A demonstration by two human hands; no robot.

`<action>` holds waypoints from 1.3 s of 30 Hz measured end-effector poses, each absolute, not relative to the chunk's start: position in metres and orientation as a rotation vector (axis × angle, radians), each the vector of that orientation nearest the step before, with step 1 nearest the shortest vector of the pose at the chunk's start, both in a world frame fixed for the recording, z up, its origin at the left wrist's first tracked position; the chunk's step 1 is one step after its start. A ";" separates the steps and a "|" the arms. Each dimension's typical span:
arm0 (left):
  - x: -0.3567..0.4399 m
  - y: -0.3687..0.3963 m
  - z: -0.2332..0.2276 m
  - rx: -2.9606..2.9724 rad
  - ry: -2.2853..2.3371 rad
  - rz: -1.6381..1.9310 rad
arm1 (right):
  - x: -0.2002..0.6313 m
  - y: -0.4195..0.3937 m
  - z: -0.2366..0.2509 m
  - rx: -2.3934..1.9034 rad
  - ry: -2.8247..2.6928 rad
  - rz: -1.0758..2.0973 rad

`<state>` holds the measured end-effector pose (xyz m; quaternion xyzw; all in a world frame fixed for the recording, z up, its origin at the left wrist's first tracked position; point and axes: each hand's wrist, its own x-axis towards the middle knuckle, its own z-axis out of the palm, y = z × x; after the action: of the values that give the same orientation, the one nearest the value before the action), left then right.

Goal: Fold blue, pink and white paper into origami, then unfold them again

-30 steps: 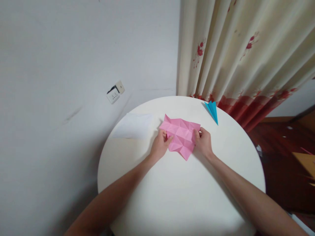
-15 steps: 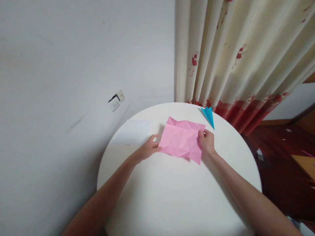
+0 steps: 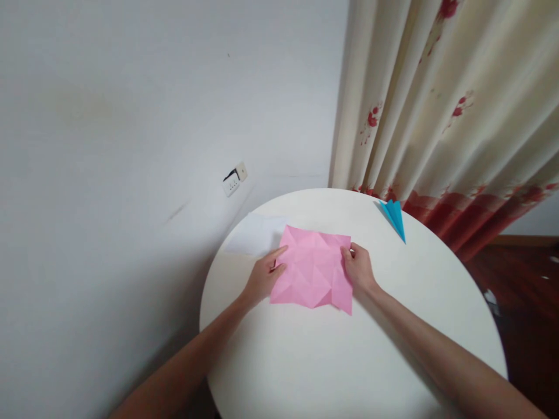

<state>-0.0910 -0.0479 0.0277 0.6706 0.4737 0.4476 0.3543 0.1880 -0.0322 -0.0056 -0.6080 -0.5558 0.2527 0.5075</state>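
You are seated at a round white table (image 3: 332, 361) pushed into the corner of a room — a plain pale wall (image 3: 131, 145) on one side with a small socket plate (image 3: 234, 180) low on it, and a cream curtain (image 3: 441, 105) with red flowers and a red hem hanging behind. Dark wooden floor (image 3: 528, 291) shows past the table's right edge.

The pink paper (image 3: 313, 272) lies nearly flat on the far half of the table, a roughly square sheet with a matte finish, covered in a grid of diagonal and straight creases that catch the light as shallow triangles. Its lower edge is uneven, the near right corner dipping toward you. A white sheet (image 3: 257, 234) lies flat just beyond its left corner, and a blue folded paper (image 3: 395, 216) — a narrow pointed dart shape — sits well apart near the table's far right rim.

Your left hand (image 3: 263, 276) rests at the sheet's left edge, fingers extended and laid on the paper, not closed round anything. Your right hand (image 3: 358, 270) pinches the right edge between thumb and fingers. Both forearms reach in bare from below.
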 end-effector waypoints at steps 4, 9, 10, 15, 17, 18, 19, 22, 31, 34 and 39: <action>-0.138 -0.029 0.035 1.670 1.215 1.184 | 0.141 0.002 -0.001 -1.445 -1.382 0.635; -0.208 0.027 0.051 1.566 1.169 0.992 | 0.066 0.060 0.015 -1.557 -1.406 0.589; -0.220 0.042 0.052 1.640 1.209 0.980 | 0.053 0.071 0.018 -1.590 -1.405 0.582; -0.253 0.105 0.047 2.055 1.484 0.774 | 0.010 0.105 0.022 -1.736 -1.445 0.566; -0.257 0.120 0.041 2.115 1.530 0.699 | 0.004 0.109 0.021 -1.778 -1.491 0.549; -0.259 0.124 0.038 2.146 1.547 0.656 | 0.002 0.110 0.021 -1.791 -1.507 0.534; -0.260 0.128 0.036 2.176 1.563 0.610 | 0.000 0.109 0.021 -1.798 -1.532 0.495; -0.266 0.133 0.033 2.256 1.614 0.490 | -0.009 0.106 0.021 -1.748 -1.761 0.230; -0.209 0.143 0.000 2.721 1.514 0.153 | -0.038 0.093 -0.005 -1.536 -2.267 0.163; -0.196 0.138 -0.020 2.680 1.635 0.166 | -0.033 0.092 -0.010 -1.533 -2.333 0.205; -0.201 0.129 -0.029 2.588 1.893 0.218 | -0.024 0.076 -0.007 -1.500 -2.485 0.258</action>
<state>-0.2010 0.1292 -0.0293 0.8048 0.5886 0.0677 -0.0358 -0.0237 0.0759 -0.0072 -0.5115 -0.8472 0.0878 0.1137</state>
